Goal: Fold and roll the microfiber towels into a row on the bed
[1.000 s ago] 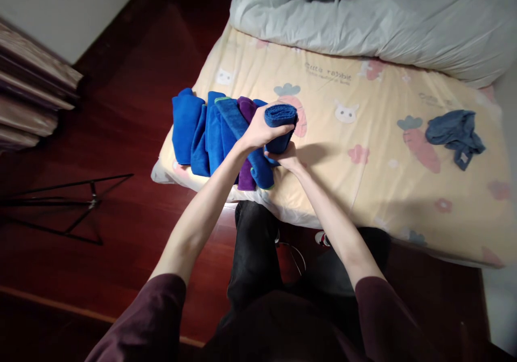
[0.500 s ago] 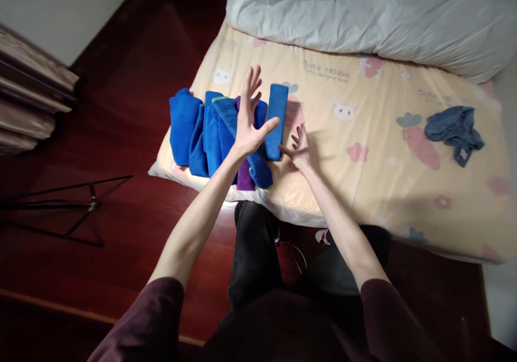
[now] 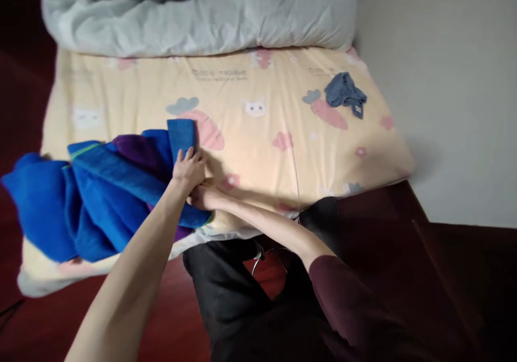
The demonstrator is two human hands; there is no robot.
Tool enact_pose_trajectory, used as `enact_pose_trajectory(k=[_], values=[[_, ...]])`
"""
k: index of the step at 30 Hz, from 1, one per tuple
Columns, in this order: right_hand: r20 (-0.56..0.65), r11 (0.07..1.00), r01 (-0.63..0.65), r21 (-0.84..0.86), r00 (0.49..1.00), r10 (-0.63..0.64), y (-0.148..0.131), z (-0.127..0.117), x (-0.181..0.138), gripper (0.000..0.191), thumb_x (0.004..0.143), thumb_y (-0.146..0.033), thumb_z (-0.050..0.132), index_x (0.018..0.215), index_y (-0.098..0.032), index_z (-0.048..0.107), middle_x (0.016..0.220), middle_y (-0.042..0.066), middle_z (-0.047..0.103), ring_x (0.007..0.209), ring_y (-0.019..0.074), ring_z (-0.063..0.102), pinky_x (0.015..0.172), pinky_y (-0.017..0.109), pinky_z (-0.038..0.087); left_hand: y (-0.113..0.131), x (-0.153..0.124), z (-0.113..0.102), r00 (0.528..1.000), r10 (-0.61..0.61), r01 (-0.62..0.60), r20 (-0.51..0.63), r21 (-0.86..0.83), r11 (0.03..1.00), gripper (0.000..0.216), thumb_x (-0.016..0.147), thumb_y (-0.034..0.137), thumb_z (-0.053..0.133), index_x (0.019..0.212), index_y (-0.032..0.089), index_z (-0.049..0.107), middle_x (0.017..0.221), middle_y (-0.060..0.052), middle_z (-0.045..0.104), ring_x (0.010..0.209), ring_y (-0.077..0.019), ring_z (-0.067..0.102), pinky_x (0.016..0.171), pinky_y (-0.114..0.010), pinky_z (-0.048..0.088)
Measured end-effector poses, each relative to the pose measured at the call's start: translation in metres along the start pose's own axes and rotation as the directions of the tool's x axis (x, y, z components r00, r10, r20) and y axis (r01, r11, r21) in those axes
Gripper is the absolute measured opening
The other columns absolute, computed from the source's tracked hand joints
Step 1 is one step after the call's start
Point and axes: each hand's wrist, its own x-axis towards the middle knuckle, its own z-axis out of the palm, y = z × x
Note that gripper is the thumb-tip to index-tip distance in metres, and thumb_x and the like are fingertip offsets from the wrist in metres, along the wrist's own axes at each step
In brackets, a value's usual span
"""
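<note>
A flat, narrow folded blue cloth (image 3: 181, 132) lies on the bed at the right end of a row of cloths. My left hand (image 3: 189, 169) rests over its near part, fingers a little apart and lying on the fabric. Just below, my right hand (image 3: 205, 196) is curled in at the near end, close under the left wrist. Its fingertips are partly hidden, so what they grip does not show. To the left lie several folded bright blue cloths (image 3: 42, 208), some with green edging, and a purple cloth (image 3: 137, 151) between them.
A pale yellow sheet (image 3: 258, 152) with rabbit and carrot prints covers the bed. At the back lies a rolled grey quilt (image 3: 202, 22). A crumpled dark blue garment (image 3: 345, 94) is at the right. A wall (image 3: 444, 98) stands beyond the bed's right end.
The view has swung to the right. Both hands, spread in the air above the cloths before, have come down together onto the narrow folded blue cloth.
</note>
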Motion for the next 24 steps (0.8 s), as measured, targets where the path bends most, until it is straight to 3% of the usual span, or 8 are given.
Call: enact_pose_trajectory(k=[4, 7, 10, 13, 16, 19, 21, 24], values=[[0.044, 0.994, 0.032, 0.105, 0.998, -0.037, 0.074, -0.056, -0.063, 0.02, 0.093, -0.026, 0.083, 0.112, -0.026, 0.08, 0.116, -0.006, 0.085, 0.111, 0.0214, 0.08, 0.095, 0.026, 0.061, -0.029, -0.009, 0.002, 0.997, -0.075, 0.073, -0.026, -0.065, 0.995, 0.069, 0.088, 0.043, 0.045, 0.152, 0.029, 0.066, 0.159, -0.001, 0.066, 0.165, -0.042, 0.035, 0.132, -0.076, 0.02], [-0.229, 0.986, -0.142, 0.089, 0.96, 0.159, 0.147, -0.136, -0.121, 0.029, 0.095, -0.025, 0.079, 0.124, -0.024, 0.081, 0.115, 0.002, 0.085, 0.105, 0.0211, 0.081, 0.094, 0.028, 0.061, -0.029, -0.008, 0.006, 0.985, -0.154, 0.143, -0.08, -0.137, 0.98, 0.081, 0.077, 0.057, 0.052, 0.156, 0.045, 0.06, 0.153, 0.011, 0.069, 0.167, -0.0519, 0.022, 0.127, -0.089, 0.008], [-0.616, 0.92, -0.356, 0.161, 0.692, 0.376, 0.218, -0.226, -0.175, 0.039, 0.092, -0.016, 0.071, 0.13, -0.021, 0.078, 0.124, 0.007, 0.082, 0.109, 0.0218, 0.077, 0.105, 0.033, 0.061, 0.026, 0.002, 0.028, 0.978, -0.118, 0.085, -0.171, -0.188, 0.978, 0.092, 0.077, 0.059, 0.053, 0.167, 0.043, 0.049, 0.168, 0.011, 0.054, 0.17, -0.0534, 0.006, 0.131, -0.086, 0.0], [-0.802, 0.825, -0.504, 0.256, 0.366, 0.472, 0.277, -0.301, -0.221, 0.048, 0.091, -0.008, 0.064, 0.137, -0.016, 0.075, 0.145, 0.015, 0.071, 0.121, 0.0247, 0.073, 0.116, 0.036, 0.056, 0.136, 0.008, 0.068, 0.982, 0.147, -0.173, -0.122, -0.241, 0.955, 0.079, 0.094, 0.053, 0.049, 0.172, 0.038, 0.043, 0.18, 0.005, 0.036, 0.17, -0.0413, 0.023, 0.14, -0.068, 0.017], [-0.862, 0.746, -0.607, 0.274, 0.19, 0.471, 0.32, -0.348, -0.255, 0.054, 0.095, -0.005, 0.055, 0.147, -0.007, 0.067, 0.161, 0.023, 0.057, 0.149, 0.0282, 0.057, 0.131, 0.039, 0.042, 0.248, 0.005, 0.114, 0.922, 0.351, -0.384, -0.16, -0.281, 0.88, 0.075, 0.099, 0.044, 0.054, 0.172, 0.032, 0.043, 0.178, -0.007, 0.039, 0.169, -0.0379, 0.028, 0.138, -0.066, 0.027], [-0.868, 0.721, -0.667, 0.187, 0.232, 0.439, 0.351, -0.378, -0.27, 0.056, 0.097, -0.004, 0.055, 0.151, -0.008, 0.065, 0.176, 0.021, 0.039, 0.164, 0.0313, 0.038, 0.137, 0.047, 0.032, 0.306, -0.001, 0.143, 0.898, 0.323, -0.393, -0.299, -0.217, 0.893, 0.08, 0.101, 0.034, 0.057, 0.177, 0.034, 0.032, 0.18, -0.012, 0.033, 0.168, -0.037, 0.029, 0.137, -0.067, 0.029], [-0.862, 0.715, -0.686, 0.135, 0.275, 0.427, 0.367, -0.393, -0.269, 0.055, 0.098, -0.005, 0.056, 0.152, -0.013, 0.065, 0.181, 0.017, 0.032, 0.166, 0.0329, 0.033, 0.137, 0.054, 0.029, 0.313, -0.002, 0.15, 0.867, 0.325, -0.407, -0.378, -0.161, 0.899, 0.085, 0.101, 0.029, 0.059, 0.179, 0.036, 0.025, 0.18, -0.013, 0.033, 0.166, -0.0367, 0.035, 0.136, -0.065, 0.032], [-0.869, 0.697, -0.705, 0.129, 0.258, 0.421, 0.385, -0.414, -0.253, 0.048, 0.104, -0.008, 0.052, 0.15, -0.012, 0.066, 0.182, 0.015, 0.031, 0.166, 0.0337, 0.028, 0.135, 0.06, 0.025, 0.306, -0.002, 0.15, 0.826, 0.346, -0.425, -0.444, -0.089, 0.901, 0.083, 0.102, 0.024, 0.06, 0.178, 0.028, 0.028, 0.178, -0.016, 0.037, 0.164, -0.037, 0.041, 0.136, -0.061, 0.031]])
